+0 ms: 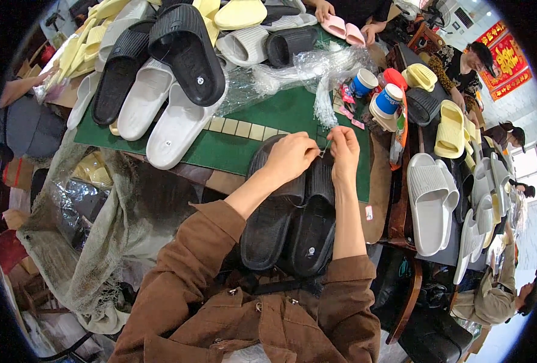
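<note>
Over the green tabletop, my left hand and my right hand are close together, fingertips pinched on a thin pale strand stretched between them. Its exact kind is too small to make out. Directly below lies a pair of black ribbed slide sandals, the left slide and the right slide, toes away from me. My hands partly hide their straps. The right slide has a small round white sticker on its insole. Just beyond my fingers hangs a bundle of fine white strands.
White slides and a black slide are piled at the left. Cream squares line the green mat. Blue-white cups stand right, beside more slides. Another person's hands hold pink slides at the far side.
</note>
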Tool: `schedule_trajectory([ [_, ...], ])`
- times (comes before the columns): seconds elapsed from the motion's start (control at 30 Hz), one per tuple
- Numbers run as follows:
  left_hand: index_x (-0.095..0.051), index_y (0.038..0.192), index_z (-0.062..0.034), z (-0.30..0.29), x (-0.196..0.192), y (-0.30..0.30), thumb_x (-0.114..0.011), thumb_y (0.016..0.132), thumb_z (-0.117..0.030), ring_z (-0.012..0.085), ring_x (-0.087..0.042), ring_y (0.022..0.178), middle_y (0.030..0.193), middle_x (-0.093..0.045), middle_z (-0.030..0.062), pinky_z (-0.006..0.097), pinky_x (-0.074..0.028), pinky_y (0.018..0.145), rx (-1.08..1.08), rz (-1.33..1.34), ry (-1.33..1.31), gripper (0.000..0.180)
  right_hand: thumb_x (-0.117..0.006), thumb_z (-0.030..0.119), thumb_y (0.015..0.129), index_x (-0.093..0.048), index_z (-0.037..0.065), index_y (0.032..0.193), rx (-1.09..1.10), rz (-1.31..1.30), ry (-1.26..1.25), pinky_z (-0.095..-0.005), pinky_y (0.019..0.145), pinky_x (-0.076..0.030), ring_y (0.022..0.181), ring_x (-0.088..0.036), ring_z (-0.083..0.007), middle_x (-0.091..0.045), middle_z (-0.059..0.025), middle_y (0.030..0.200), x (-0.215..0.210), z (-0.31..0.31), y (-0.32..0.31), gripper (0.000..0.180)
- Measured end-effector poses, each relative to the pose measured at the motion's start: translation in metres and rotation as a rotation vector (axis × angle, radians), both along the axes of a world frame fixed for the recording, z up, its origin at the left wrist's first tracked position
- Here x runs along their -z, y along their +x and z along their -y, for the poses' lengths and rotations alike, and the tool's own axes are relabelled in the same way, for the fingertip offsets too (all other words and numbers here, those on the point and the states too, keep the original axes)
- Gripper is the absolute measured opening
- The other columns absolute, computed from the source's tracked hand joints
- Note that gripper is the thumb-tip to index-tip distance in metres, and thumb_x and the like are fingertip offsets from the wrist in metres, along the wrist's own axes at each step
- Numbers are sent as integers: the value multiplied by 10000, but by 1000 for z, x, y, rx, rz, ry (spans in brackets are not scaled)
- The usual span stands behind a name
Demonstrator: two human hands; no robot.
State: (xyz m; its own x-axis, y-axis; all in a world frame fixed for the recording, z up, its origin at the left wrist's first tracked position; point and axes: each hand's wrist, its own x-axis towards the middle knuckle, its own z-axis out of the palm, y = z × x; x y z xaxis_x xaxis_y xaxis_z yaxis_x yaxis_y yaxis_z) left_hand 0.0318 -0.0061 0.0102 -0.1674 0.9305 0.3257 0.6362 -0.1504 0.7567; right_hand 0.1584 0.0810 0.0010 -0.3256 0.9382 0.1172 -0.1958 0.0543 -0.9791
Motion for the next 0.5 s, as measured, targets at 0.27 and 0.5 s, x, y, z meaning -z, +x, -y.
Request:
schedule_trajectory([
  [0.27,-681,843,-45,1,-2,1,-608,830,-190,339,-602,793,820,-599,127,433,-466,697,73,3,0,163,-577,174,937,-551,57,940,25,-77,60,-162,467,-235,526,-334,0,-570,5,794,1,1,-4,120],
  [0.5,-651,841,-42,2,0,2,-605,828,-149,337,-605,793,823,-601,123,426,-475,692,-3,-20,97,117,-576,167,937,-538,55,956,14,-53,46,-161,471,-241,533,-336,-2,-587,-10,808,1,2,-5,119],
])
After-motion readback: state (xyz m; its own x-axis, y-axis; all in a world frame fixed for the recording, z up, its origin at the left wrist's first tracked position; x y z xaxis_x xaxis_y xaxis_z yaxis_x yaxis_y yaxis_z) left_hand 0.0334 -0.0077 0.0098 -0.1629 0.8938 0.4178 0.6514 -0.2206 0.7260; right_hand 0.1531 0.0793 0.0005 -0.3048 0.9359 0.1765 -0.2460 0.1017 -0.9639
